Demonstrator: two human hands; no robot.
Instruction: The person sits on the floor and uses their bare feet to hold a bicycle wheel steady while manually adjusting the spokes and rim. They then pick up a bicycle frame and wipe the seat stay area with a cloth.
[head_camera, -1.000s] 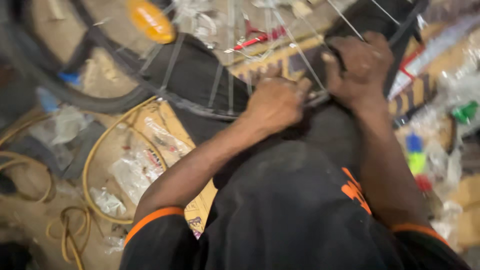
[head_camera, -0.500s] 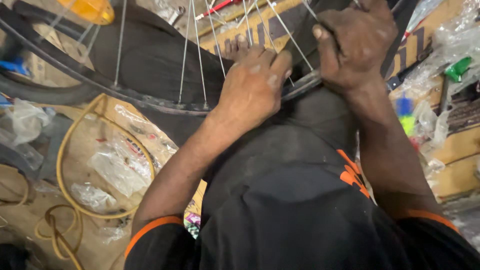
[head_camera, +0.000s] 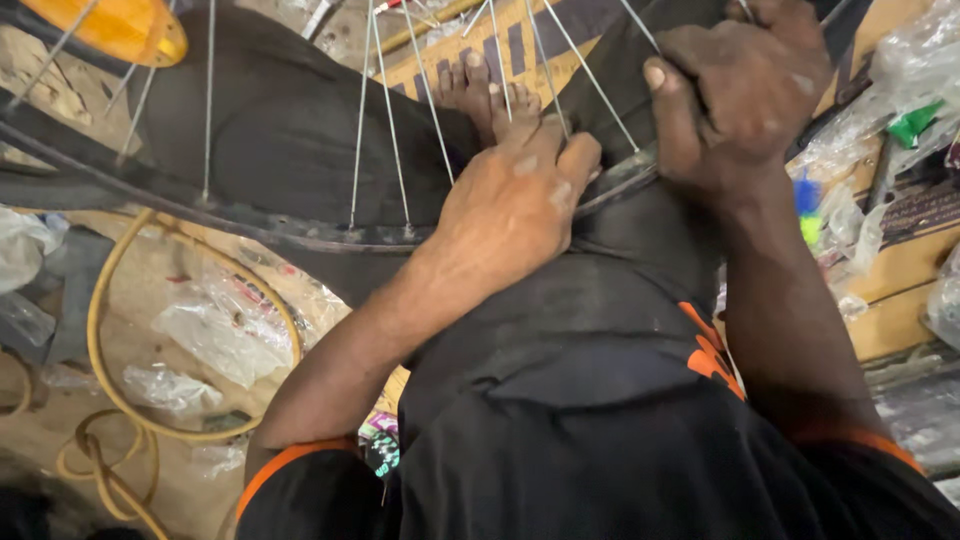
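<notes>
Left hand (head_camera: 515, 195) and right hand (head_camera: 745, 90) gripping wheel rim (head_camera: 300, 235), littered floor (head_camera: 150, 290) with plastic bags (head_camera: 215, 335)

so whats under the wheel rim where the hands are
Under the wheel rim lie the person's dark-trousered legs and bare toes. The left hand and right hand cover the rim there.

Orange reflector (head_camera: 110, 28) — yellow hose (head_camera: 100, 330) — seemingly black tyre (head_camera: 290, 120).

My single head camera looks steeply down, very close over both hands on the wheel rim (head_camera: 300, 235); floor clutter at 9 o'clock.
</notes>
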